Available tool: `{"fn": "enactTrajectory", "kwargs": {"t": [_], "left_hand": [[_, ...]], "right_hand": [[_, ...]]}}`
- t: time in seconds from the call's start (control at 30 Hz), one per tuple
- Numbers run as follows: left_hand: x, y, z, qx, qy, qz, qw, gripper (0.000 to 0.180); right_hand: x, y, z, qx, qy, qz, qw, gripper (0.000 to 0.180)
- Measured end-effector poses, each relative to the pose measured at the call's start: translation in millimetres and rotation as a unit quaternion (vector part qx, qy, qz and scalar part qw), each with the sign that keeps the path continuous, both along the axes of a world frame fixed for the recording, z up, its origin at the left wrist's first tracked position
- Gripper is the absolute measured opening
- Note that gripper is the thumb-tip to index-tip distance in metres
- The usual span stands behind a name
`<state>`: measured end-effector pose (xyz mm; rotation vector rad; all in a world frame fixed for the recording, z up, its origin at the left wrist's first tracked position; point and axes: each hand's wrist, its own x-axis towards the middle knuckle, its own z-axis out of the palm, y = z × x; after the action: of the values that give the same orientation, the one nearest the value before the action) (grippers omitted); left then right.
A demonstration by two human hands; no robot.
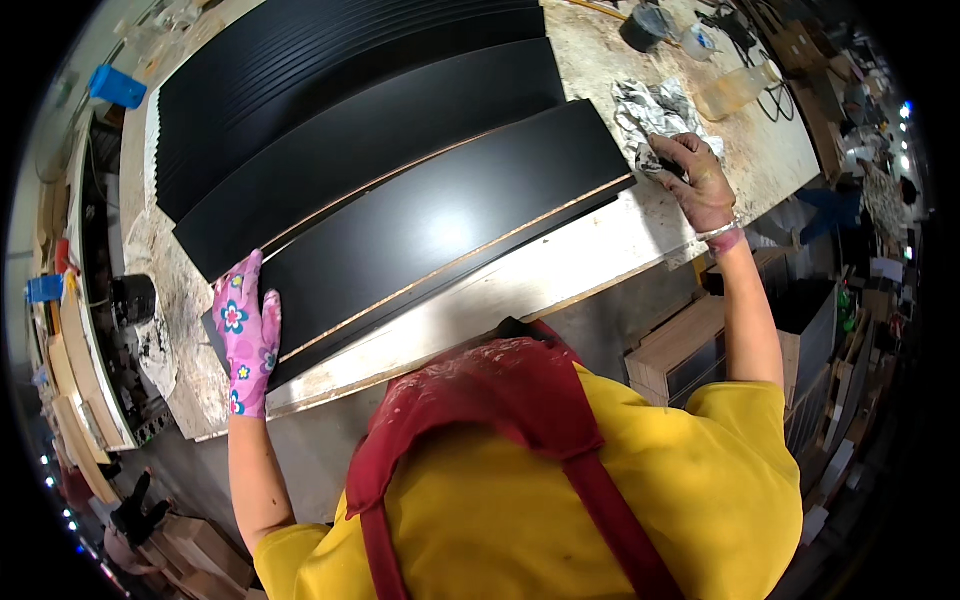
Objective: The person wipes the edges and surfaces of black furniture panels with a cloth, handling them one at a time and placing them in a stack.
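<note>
My left hand (248,325), in a pink flowered glove, lies with fingers stretched out over the left end of a black panel (440,225). A raw brown strip shows along that panel's near edge. Off the panel's right end, my right hand (700,182) pinches a crumpled, dark-stained rag (650,160); the palm side and part of the rag are hidden. Behind the nearest panel lies another black panel (390,135), and beyond that a stack of similar black panels (330,75), their edges stepped like stairs.
Everything rests on a stained white worktable (540,255). At its far right are crumpled white paper (650,105), a plastic bottle (735,92) and a dark cup (645,28). A blue container (117,88) and a black pot (133,300) are on the left. Wooden boxes (685,345) stand below right.
</note>
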<state>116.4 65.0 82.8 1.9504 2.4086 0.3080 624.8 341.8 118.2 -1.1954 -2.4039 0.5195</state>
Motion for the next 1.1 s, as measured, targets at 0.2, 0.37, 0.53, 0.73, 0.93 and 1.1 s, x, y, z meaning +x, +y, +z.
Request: {"fn": "enactTrajectory", "kwargs": {"t": [0.2,0.37,0.53,0.73,0.93,1.1], "left_hand": [[-3,-4,-6,-0.006,0.013,-0.002,1.0,0.052],[1,-4,-3,-0.025,0.012,0.006,1.0,0.052],[2,-5,-4,-0.008,0.014,0.002,1.0,0.052],[2,-9,-4,-0.006,0.012,0.011,1.0,0.052],[-6,-4,-9,0.017,0.039,-0.015,0.999,0.05],[-64,-34,0,-0.055,-0.032,-0.014,0.998,0.045]], "right_hand": [[-14,-4,-4,0.055,-0.094,0.08,0.991,0.047],[-47,-23,-11,0.12,-0.054,0.172,0.976,0.043],[-9,4,-14,0.154,-0.12,0.13,0.972,0.038],[-54,-24,-12,0.164,-0.092,0.197,0.962,0.041],[-172,-96,-8,0.173,-0.066,0.289,0.939,0.03],[-144,-72,3,0.172,-0.118,0.265,0.941,0.037]]}}
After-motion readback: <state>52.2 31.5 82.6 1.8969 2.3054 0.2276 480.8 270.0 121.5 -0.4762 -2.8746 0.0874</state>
